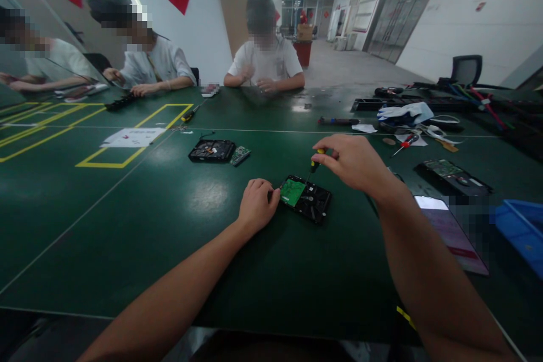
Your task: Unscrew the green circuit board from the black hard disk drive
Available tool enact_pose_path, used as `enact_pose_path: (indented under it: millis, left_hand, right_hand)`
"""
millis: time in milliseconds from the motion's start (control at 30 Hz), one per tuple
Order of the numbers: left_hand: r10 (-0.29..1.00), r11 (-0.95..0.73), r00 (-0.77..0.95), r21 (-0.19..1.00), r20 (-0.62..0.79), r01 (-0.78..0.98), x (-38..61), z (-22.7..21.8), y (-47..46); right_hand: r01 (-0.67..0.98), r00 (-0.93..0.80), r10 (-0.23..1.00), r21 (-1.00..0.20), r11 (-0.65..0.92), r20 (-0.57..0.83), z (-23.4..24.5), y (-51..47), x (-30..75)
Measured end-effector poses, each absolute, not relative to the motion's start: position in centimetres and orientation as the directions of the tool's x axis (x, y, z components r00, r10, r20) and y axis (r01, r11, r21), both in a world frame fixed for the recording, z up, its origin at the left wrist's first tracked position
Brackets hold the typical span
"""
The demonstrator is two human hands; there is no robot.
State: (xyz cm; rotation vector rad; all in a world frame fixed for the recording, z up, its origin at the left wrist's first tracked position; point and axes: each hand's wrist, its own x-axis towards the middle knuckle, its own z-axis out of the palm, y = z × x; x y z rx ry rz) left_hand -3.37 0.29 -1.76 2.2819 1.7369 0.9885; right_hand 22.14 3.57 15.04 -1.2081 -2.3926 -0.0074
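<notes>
Hard drive: where, in the head view?

Just below right of centre, on the table.

Each grip?

Right hand pinches a screwdriver, tip by the green board; left hand, half-curled, meets the drive's left edge; I can't tell how firmly.

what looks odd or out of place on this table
Clutter at right: a red screwdriver lies askew, partly over white paper, near what looks like a crumpled glove. The hard drive by the left hand shows no obvious damage; no spill is visible.
</notes>
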Motion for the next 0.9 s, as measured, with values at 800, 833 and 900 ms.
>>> enact_pose_path:
  millis: [800, 833, 900]
  left_hand:
    - [0.893, -0.358, 0.147, 0.475, 0.426, 0.804, -3.38, -1.69, 0.26]
    - [0.893, -0.357, 0.147, 0.473, 0.424, 0.806, -3.39, -1.68, 0.26]
    - [0.894, -0.356, 0.15, 0.467, 0.422, 0.809, -3.42, -1.65, 0.26]
  right_hand:
    - [0.709, -0.523, 0.786, -0.345, 0.615, 0.328, 15.27, 3.17, 22.06]
    - [0.72, -0.511, 0.792, -0.336, 0.607, 0.334, 15.25, 3.18, 22.09]
    - [0.75, -0.485, 0.799, -0.3, 0.589, 0.357, 15.14, 3.26, 22.14]
